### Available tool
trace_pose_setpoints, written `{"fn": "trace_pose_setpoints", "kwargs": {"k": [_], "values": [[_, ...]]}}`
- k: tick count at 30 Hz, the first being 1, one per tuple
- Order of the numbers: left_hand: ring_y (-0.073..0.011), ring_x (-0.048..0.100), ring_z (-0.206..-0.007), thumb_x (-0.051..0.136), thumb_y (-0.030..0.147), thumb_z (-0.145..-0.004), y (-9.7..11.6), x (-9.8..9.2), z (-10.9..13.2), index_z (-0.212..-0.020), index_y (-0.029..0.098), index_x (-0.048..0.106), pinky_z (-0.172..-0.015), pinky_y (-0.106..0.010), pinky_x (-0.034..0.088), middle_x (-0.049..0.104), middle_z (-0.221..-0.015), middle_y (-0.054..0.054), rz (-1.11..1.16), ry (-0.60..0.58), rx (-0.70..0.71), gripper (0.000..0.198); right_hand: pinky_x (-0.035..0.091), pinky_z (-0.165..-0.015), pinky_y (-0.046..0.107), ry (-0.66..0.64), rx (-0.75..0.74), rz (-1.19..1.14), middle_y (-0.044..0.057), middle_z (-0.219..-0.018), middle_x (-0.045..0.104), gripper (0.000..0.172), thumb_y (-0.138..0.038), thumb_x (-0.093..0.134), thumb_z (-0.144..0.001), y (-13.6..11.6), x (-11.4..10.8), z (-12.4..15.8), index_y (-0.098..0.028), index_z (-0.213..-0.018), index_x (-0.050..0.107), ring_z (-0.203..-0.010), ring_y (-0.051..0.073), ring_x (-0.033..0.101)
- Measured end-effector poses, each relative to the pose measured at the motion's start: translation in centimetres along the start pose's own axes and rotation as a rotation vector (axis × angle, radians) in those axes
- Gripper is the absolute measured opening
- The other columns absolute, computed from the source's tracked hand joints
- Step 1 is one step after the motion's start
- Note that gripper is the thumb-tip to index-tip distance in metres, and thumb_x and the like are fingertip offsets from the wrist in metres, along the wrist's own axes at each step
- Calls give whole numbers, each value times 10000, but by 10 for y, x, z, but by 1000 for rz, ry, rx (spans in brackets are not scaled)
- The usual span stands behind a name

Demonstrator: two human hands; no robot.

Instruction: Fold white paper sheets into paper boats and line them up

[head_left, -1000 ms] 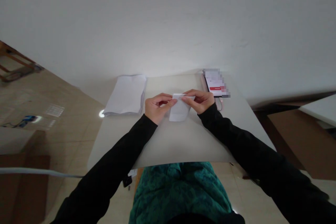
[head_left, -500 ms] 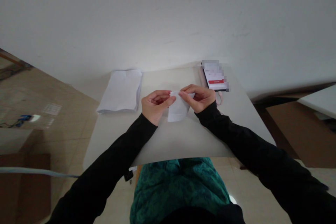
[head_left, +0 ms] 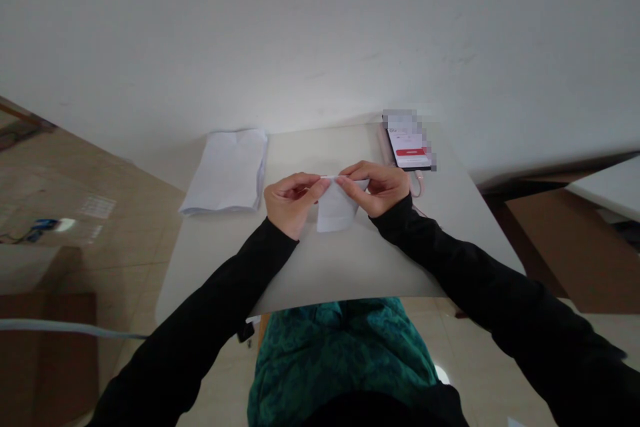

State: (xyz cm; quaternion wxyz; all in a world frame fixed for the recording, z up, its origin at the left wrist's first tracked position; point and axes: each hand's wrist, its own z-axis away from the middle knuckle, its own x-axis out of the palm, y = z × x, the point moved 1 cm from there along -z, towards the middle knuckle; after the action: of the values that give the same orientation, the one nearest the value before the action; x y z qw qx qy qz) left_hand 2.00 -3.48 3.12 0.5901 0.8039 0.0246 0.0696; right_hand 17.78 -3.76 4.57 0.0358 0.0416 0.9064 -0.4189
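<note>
Both my hands hold a folded white paper sheet above the middle of the white table. My left hand pinches its top left corner between thumb and fingers. My right hand grips the top right corner the same way. The sheet hangs down in a narrowing shape, and its top edge shows as a thin fold. To the left of my left hand lies a stack of white paper, not touching it.
A black smartphone with a pixelated screen lies at the table's far edge, with a pink cable just beyond my right hand. Tiled floor, cardboard boxes and a white wall surround the table.
The view has drifted slightly left and up. My hands have drawn the sheet's top edge into a thinner, tighter fold, with my fingers now pressed along it.
</note>
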Motion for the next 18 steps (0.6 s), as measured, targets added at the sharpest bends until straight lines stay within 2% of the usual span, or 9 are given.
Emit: {"fn": "trace_pose_setpoints", "kwargs": {"k": [9,18], "values": [[-72,558,-520,766,291,-695,5,-3,3,-707,196,735,-473,-190,427,665,-621,9,-108,-42,173,101,529,-580,244,8,15,101,28,-699,724,142,-268,661,-790,-7,-1,1,-191,-672,680,-620,123,656],[-75,553,-530,752,286,-712,8,-3,5,-687,187,721,-494,-201,426,650,-613,11,-138,-50,200,106,533,-586,258,-9,-19,112,30,-692,714,175,-302,652,-800,-7,-2,1,-195,-663,661,-622,130,657]]}}
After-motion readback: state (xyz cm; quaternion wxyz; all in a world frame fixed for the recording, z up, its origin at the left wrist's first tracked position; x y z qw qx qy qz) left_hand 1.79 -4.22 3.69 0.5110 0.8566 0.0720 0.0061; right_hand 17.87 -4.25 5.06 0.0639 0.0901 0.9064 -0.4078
